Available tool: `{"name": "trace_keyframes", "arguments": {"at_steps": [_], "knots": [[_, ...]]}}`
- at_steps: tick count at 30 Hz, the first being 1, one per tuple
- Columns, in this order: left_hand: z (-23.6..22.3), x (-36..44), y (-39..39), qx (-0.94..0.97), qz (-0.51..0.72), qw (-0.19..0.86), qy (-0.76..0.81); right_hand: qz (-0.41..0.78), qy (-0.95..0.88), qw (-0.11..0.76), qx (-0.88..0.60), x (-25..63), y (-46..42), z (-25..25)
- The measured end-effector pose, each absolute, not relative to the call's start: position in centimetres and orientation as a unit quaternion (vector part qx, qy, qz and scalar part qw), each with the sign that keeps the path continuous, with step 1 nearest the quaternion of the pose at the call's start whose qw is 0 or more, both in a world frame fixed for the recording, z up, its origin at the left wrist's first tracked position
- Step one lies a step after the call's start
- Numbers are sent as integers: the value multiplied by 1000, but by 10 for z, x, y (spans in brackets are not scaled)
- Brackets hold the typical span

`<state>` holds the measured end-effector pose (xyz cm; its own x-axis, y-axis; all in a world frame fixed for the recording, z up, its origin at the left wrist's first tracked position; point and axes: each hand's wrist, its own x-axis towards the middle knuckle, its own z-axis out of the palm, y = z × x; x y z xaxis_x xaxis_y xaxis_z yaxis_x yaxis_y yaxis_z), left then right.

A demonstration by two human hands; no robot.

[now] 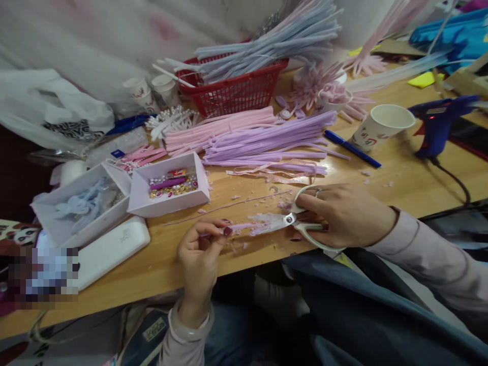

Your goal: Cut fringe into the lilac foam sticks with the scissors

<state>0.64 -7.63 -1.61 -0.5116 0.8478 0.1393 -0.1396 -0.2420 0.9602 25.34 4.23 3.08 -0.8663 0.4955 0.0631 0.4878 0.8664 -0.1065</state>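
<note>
Near the table's front edge, my left hand (202,249) pinches a lilac pipe cleaner (244,226) between thumb and fingertips. The fingers of my right hand (339,211) are in the handles of white-handled scissors (288,219). The scissor blades point left, around or against the far part of the pipe cleaner; they are blurred, so whether they touch it I cannot tell. Bits of lilac fluff (284,204) lie beside the blades. A thin stripped strand (229,204) rests on the wood just beyond my hands.
Lilac pipe cleaners (267,137) lie behind my hands, before a red basket (232,91) of grey-blue ones. Two white boxes (168,203) and a white power bank (110,251) are left. A blue pen (353,148), paper cup (381,127) and glue gun (438,124) stand or lie right.
</note>
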Motion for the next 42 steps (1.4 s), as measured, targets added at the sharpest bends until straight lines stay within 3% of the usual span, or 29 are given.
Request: {"name": "trace_keyframes", "arguments": {"at_steps": [14, 42], "knots": [[-13, 7, -76, 357, 695, 348, 518, 22, -968, 92, -232, 248, 43, 22], [-13, 8, -75, 346, 708, 339, 514, 23, -967, 96, -234, 262, 45, 7]]}}
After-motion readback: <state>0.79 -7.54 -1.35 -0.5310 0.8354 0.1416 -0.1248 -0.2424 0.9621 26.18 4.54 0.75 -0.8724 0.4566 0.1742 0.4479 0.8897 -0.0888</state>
